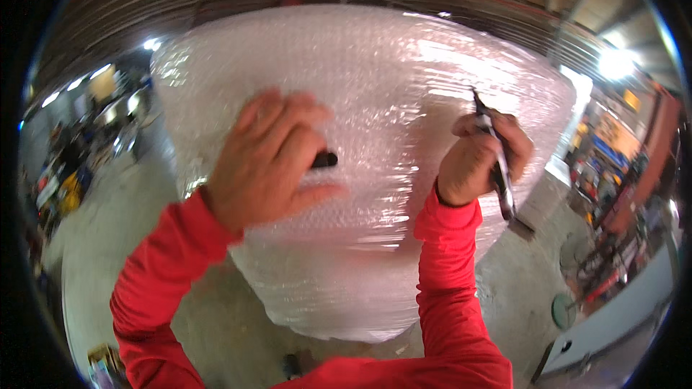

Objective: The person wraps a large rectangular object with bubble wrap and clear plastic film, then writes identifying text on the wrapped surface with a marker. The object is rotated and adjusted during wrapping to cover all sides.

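A large bundle (375,137) wrapped in clear bubble wrap fills the middle of the view; whatever it encloses is hidden under the layers. Its surface is dimpled and shiny, catching white glare toward 1 o'clock, and its shape is wide at the top and tapers to a rounded bottom at 6 o'clock, above a grey concrete floor (122,223).

The left hand (270,162) lies on the wrap just left of centre, fingers loosely curled and pointing toward 1 o'clock. A small dark object (324,160) shows at its fingertips; motion blur makes it hard to tell what it is, or whether the grip pinches it or only rests beside it.

The right hand (479,158), at about 3 o'clock from the centre, is closed in a fist-like grip round a knife (496,166) with a slim dark and silver body. Its long axis runs nearly upright, tilted slightly: the thin dark tip points to 11 o'clock and meets the wrap near the glare, while the butt end sticks out below the fist toward 5 o'clock.

Both forearms wear red sleeves (450,281) of smooth fabric, rising from 6 and 7 o'clock.
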Available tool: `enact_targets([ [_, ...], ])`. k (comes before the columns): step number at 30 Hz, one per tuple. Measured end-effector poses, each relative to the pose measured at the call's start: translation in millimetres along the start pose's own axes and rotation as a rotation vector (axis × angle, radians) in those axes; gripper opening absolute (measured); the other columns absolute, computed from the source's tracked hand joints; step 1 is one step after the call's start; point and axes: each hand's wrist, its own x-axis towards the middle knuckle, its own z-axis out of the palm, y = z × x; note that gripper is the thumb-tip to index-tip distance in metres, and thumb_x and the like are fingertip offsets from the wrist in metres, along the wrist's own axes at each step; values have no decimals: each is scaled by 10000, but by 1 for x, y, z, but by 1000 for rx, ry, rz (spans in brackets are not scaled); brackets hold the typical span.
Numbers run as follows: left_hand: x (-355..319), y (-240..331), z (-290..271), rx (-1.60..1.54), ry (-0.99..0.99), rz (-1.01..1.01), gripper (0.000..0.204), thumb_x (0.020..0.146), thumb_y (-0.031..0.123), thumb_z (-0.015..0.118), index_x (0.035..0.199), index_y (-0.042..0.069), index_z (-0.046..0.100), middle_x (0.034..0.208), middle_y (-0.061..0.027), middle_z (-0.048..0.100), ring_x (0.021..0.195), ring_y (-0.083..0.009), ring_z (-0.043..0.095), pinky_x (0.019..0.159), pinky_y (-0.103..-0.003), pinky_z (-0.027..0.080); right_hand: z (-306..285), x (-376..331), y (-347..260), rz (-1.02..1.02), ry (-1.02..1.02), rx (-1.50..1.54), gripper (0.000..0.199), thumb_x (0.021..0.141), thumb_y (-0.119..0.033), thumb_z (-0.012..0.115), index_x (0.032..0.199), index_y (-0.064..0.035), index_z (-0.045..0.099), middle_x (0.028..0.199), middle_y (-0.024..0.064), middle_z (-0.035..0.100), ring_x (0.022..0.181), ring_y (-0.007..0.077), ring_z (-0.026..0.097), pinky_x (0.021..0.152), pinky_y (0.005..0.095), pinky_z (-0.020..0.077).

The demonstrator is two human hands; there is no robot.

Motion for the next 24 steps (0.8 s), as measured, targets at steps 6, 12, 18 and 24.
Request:
enact_targets([
  [6, 23, -88, 23, -76, 28, 265, 545, 725, 351, 858, 1054, 89, 512, 1374, -139, 547, 1339, -341, 491, 1139, -557, 312, 0, 11, -3, 5, -39, -127, 291, 876, -94, 782, 1074, 13, 598, 824, 91, 627, 638, 120, 578, 584, 244, 453],
  [12, 30, -136, 12, -130, 176, 264, 541, 720, 311, 864, 1045, 61, 512, 1382, -187, 537, 1300, -390, 505, 1085, -537, 365, 19, 15, -38, 12, -46, -320, 322, 894, 11, 722, 1177, 38, 570, 830, 92, 657, 659, 115, 607, 590, 239, 508],
  [18, 22, -148, 28, -155, 213, 285, 429, 787, 251, 805, 1028, 34, 524, 1321, -178, 567, 1244, -375, 545, 1066, -489, 409, 58, 6, -29, -17, -175, -287, 300, 902, 21, 717, 1171, 77, 599, 938, 100, 677, 728, 95, 619, 638, 220, 509],
  [24, 27, -145, 31, -210, 280, 237, 418, 806, 205, 778, 1091, 17, 537, 1291, -171, 596, 1208, -363, 583, 1076, -499, 414, 65, -10, -3, -3, -218, -307, 257, 878, -18, 751, 1092, 41, 620, 955, 90, 658, 776, 102, 613, 693, 225, 497],
])
